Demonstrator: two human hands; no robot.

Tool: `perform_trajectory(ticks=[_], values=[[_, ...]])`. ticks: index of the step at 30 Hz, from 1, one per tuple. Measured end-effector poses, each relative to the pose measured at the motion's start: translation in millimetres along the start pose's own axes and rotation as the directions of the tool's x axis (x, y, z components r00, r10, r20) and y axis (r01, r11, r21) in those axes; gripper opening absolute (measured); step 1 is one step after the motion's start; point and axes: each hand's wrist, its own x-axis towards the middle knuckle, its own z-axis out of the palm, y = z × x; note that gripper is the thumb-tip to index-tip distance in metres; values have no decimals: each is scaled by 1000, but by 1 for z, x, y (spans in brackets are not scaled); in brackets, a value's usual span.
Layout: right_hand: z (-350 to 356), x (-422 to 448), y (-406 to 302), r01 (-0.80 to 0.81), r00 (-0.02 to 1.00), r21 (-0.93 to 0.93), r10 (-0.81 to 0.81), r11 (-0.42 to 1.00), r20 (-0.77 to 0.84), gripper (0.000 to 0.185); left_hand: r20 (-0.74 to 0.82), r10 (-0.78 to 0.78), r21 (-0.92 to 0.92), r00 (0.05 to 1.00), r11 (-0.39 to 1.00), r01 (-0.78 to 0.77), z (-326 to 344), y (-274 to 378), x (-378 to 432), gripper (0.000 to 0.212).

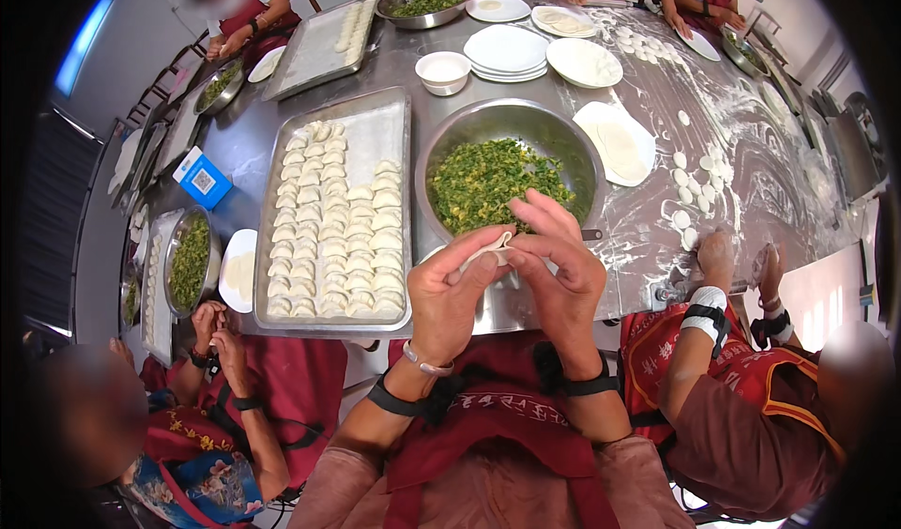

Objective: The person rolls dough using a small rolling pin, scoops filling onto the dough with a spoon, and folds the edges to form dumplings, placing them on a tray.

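Observation:
A folded dumpling wrapper (495, 248) is pinched between my two hands, above the near rim of a steel bowl. My left hand (450, 293) grips its left side with thumb and forefinger. At its right end, the thumb and forefinger of my right hand (563, 275) press the edge, the other fingers raised. Whether filling sits inside the wrapper is hidden by my fingers. Chopped green and yellow filling (496, 180) lies in the steel bowl (584, 156). To the left, rows of shaped dumplings (334, 233) fill much of a metal tray (373, 124).
A plate with wrappers (623, 149) stands right of the bowl. Stacked white plates (505, 50) and small white bowls (443, 71) are behind it. Dough pieces (693, 184) lie on the floured steel table (633, 240). Co-workers' hands (716, 254) are close at right, others (218, 332) at left.

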Motion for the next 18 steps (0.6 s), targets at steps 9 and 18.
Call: perform_trajectory(ticks=[9,18], values=[[-1,2,-4,-91,993,49,87,995,75,27,13,-52,55,999,997,51,-5,-2,-5,38],[-4,3,-4,124,988,-106,-113,987,108,18,269,-108,441,957,897,-23,-22,12,3,37]])
